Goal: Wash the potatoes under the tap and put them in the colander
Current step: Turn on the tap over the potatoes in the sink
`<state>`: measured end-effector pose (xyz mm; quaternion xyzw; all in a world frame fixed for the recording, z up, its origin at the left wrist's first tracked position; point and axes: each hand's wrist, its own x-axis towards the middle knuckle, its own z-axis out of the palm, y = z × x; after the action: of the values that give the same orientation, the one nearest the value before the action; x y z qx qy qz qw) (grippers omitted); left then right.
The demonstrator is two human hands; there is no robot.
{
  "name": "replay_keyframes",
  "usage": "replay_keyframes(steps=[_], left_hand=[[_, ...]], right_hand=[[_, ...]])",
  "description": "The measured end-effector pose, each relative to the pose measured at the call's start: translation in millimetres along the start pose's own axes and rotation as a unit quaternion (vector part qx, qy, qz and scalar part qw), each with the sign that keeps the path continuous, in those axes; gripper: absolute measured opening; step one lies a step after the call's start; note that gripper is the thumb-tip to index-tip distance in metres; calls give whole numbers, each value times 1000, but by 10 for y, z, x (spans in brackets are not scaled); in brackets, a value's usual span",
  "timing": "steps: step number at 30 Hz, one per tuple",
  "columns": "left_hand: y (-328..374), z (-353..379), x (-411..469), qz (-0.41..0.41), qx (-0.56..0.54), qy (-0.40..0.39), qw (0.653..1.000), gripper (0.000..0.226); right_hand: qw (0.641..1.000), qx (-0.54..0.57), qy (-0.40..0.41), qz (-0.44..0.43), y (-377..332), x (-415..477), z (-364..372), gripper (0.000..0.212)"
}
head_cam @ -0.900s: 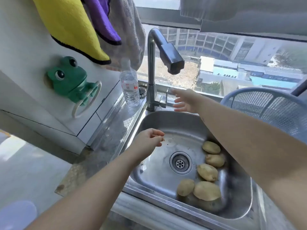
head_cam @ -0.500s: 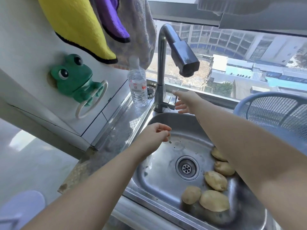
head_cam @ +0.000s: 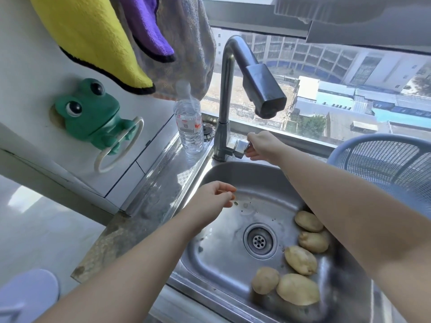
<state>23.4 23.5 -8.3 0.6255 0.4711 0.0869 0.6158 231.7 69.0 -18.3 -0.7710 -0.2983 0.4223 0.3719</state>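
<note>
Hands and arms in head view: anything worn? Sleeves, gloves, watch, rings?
Nothing worn that shows. Left hand and right hand are gloveless, no rings or watch visible. Left forearm and right forearm are uncovered to the frame edge; no sleeve in view.

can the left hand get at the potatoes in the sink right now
Probably yes. The left hand hovers empty over the sink, and the front potatoes lie uncovered beside the drain; only the right forearm crosses over the back ones.
</note>
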Motion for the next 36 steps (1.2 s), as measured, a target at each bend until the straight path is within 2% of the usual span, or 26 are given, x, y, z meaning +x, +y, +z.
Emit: replay_keyframes(steps=[6,23,27,31,36], left_hand=[[13,-41,39,-4,-4,3,1000,18],[-4,-110,42,-8,0,1,1000,18],[-12,-106,49,-6,3,-1,1000,17],[-59,-82,19,-8,9,-14,1000,17],[-216,-24,-43,-28,64,-38,997,14]], right_hand=[[1000,-10,-22,-13,-8,-11,-27,22],[999,-3,-45,-21,107,12,-74,38],[997,17,-76,8,123,-7,-64,29],[997,21,-65,28,168,-218,-134,46],[995,-77,-37,59,469,-776,-151,36]])
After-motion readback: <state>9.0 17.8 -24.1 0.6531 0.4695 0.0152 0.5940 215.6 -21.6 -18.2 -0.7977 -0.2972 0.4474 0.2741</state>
